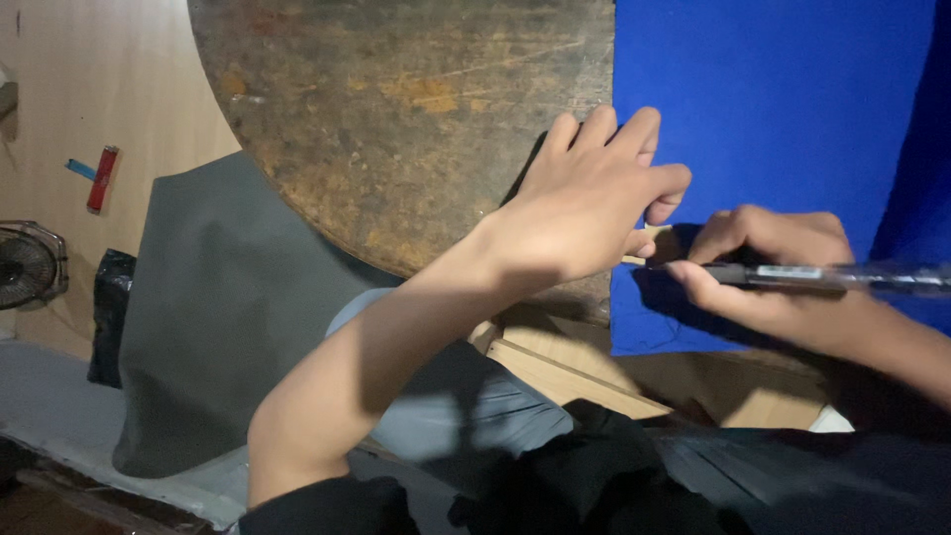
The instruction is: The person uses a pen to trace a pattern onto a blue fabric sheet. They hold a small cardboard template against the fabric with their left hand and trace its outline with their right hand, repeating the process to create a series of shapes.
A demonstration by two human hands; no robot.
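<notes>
Wooden flooring is showing at far left, with a red lighter (102,178) lying on it and a small fan (28,266) sitting at the edge of view. Grey sheet material (223,307) is draping down beside it, partly tucked under the round, rust-stained board (416,119) that is filling the upper middle.

Left hand (589,203) is reaching across from lower left and pressing down flat, fingers together and extended, right at the seam where the round board is meeting the blue fabric (773,109). It is grasping nothing; it appears to be pinning the fabric edge in place, with the thumb curling toward the right hand.

Right hand (768,267) is closing around a clear-barrelled pen (842,277), held low and nearly horizontal, tip pointing left and touching or nearly touching the fabric just below the left thumb. Exact tip contact is shadowed, so I cannot tell.

Judgement: the marking step is in hand, a line or point being drawn on the blue fabric, which is lying flat at upper right. The next move is calling for steady downward pressure from the left hand so the cloth is not creeping, and a light, even pen stroke.
</notes>
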